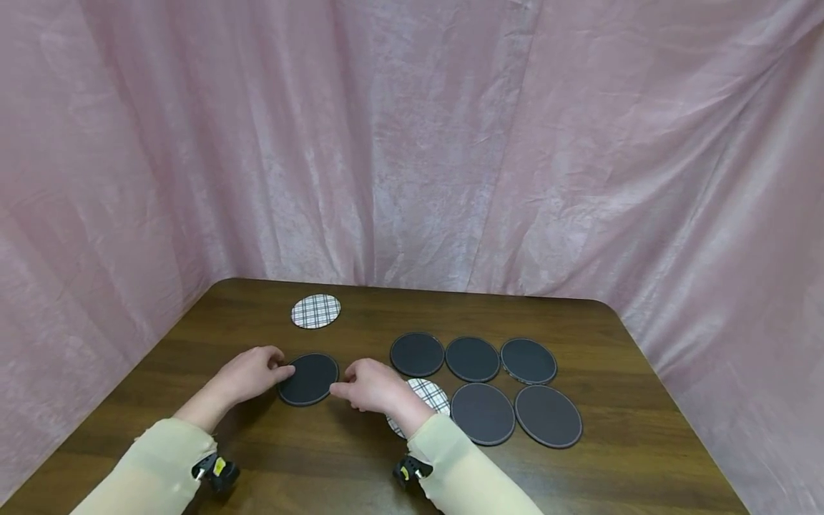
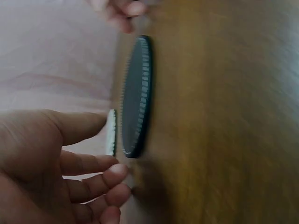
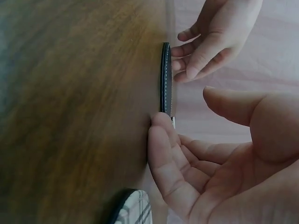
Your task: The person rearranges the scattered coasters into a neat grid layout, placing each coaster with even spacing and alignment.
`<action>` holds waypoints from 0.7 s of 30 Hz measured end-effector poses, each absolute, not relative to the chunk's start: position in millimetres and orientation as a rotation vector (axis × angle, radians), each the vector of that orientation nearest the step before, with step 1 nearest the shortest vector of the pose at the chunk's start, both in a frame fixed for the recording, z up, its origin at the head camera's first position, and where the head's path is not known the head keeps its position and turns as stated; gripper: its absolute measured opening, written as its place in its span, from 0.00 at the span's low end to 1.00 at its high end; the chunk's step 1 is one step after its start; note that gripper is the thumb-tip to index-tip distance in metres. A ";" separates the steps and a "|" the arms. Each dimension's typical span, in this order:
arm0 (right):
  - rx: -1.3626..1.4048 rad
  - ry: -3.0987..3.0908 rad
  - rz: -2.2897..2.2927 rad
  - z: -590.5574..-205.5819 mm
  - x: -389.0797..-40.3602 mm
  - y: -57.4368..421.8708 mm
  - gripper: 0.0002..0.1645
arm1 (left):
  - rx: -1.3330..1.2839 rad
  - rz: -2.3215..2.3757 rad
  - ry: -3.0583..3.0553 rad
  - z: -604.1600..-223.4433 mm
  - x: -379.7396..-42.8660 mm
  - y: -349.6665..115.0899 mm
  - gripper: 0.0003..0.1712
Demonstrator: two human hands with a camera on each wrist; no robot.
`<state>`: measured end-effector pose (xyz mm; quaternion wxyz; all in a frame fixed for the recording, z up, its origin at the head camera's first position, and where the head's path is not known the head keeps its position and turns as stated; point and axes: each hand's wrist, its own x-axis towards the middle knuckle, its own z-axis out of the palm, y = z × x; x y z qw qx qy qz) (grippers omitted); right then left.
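A round black coaster (image 1: 309,380) with pale edge stitching lies on the table between both hands. At its left edge is my left hand (image 1: 251,373), thumb tip overlapping the rim in the head view. The left wrist view shows this hand's fingers (image 2: 93,182) loosely bent, with a gap between thumb and forefinger. My right hand (image 1: 375,386) is by the coaster's right edge, its fingertips close to the rim in the right wrist view and its thumb (image 3: 229,105) held apart. Under the right forearm, a plaid coaster (image 1: 433,393) is partly hidden.
Several dark coasters (image 1: 473,359) lie in two rows to the right of the right hand. Another plaid coaster (image 1: 315,312) sits near the back edge of the brown wooden table (image 1: 644,436). Pink curtains (image 1: 425,143) hang behind and at the sides.
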<state>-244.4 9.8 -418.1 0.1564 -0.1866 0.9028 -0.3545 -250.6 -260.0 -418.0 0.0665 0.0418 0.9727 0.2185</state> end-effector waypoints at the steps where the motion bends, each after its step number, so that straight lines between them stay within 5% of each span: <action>1: -0.539 2.592 -1.000 -418.1 -245.3 9.3 0.29 | 0.124 0.661 2.926 -418.0 -251.6 -260.1 0.31; 15: -0.533 2.629 -0.909 -419.4 -253.5 -1.3 0.26 | 0.069 0.713 2.865 -419.0 -253.9 -256.4 0.35; 21: -0.523 2.645 -0.844 -462.7 -282.6 -12.5 0.21 | 0.085 0.706 2.867 -419.8 -254.5 -254.8 0.38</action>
